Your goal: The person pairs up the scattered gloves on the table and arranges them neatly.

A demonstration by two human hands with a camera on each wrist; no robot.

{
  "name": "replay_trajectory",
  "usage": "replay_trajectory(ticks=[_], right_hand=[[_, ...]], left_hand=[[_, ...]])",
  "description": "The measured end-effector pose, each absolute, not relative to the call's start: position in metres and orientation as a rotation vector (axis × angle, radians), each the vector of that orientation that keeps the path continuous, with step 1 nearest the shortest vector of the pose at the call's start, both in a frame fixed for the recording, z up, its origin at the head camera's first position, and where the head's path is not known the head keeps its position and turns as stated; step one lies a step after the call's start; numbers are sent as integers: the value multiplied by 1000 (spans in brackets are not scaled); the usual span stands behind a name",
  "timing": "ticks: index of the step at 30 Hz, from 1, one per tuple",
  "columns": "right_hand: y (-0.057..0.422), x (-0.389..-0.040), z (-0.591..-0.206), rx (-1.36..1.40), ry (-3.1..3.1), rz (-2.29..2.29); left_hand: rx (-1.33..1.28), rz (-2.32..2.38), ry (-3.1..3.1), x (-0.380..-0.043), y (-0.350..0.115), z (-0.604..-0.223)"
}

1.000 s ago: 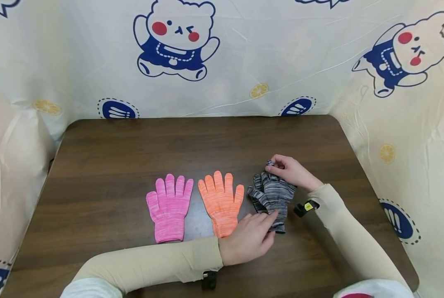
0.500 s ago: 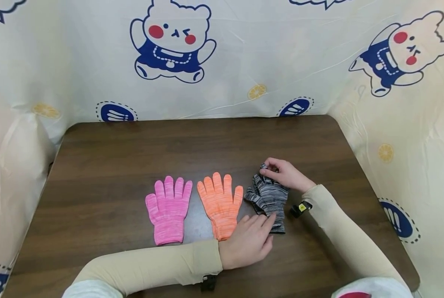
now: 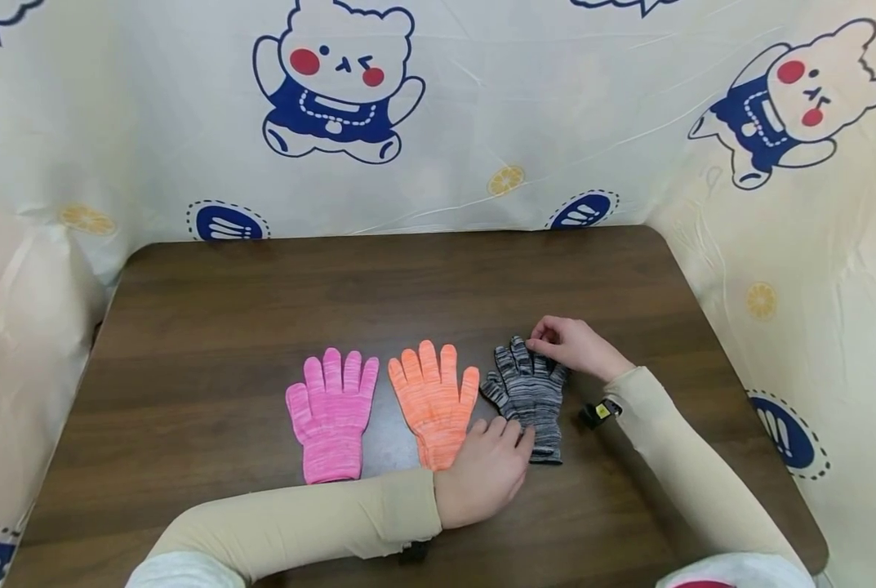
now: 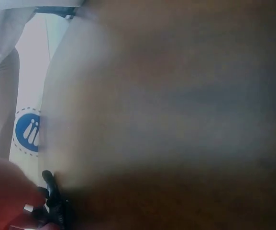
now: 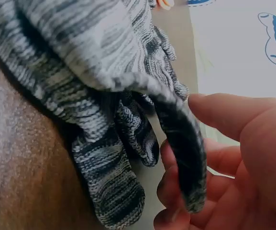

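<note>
A black-and-grey striped knit glove (image 3: 531,400) lies palm-down or palm-up, I cannot tell which, at the right of the row. My right hand (image 3: 580,347) is at its fingertips, with thumb and fingers bent close together. In the right wrist view, the thumb (image 5: 219,112) meets one glove finger (image 5: 188,153), which bends down in front of my other fingers. My left hand (image 3: 485,478) rests by the cuff, its fingertips on the glove's lower left edge. Beside it lie an orange glove (image 3: 435,400) and a pink glove (image 3: 335,416), both flat with fingers spread.
The brown wooden table (image 3: 261,302) has a patterned white sheet (image 3: 482,106) behind it and along both sides. The left wrist view holds mostly blurred tabletop (image 4: 166,110), with its edge at left.
The striped glove's fingers have flattened and spread out on the table. My right hand moved left, then back right along the fingertips. My left hand has slid slightly left off the cuff's middle.
</note>
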State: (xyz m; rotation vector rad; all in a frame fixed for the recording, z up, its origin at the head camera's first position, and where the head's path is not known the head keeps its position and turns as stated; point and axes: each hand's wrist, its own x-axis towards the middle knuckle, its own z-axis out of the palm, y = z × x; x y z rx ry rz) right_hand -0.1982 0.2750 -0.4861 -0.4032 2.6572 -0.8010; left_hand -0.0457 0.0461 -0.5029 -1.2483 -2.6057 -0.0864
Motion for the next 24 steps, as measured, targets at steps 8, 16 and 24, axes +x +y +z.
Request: replay_trajectory(ticks=[8,16,24], right_hand=[[288,-198,-474,-392,2572,-780],[295,-197,-468,-407,2493,-782],[291,-196,-477,-393,2536,-752]], left_hand=[[-1257,-48,-2577,-49,51,-503],[-1253,49,-2528,-48,48,-505],[-1327,24,-2474,-50,53,-508]])
